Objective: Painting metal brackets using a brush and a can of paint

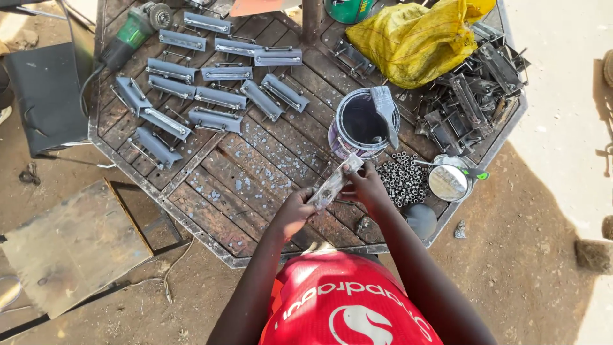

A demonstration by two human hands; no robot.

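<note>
Both my hands hold one flat metal bracket [333, 183] above the wooden table top [223, 191]. My left hand [295, 212] grips its near end and my right hand [365, 186] grips its far end. Just beyond it stands an open paint can [357, 131] with a grey-coated brush [386, 112] resting across its rim. Several grey-painted brackets [191, 96] lie spread in rows on the left half of the table. A heap of unpainted brackets [472, 96] lies at the right.
A pile of small nuts [402, 179] and a round can lid [448, 182] lie right of my hands. A yellow sack [415, 38] sits at the back, an angle grinder [131, 32] at the far left. A rusty metal sheet [70, 246] lies on the dirt ground.
</note>
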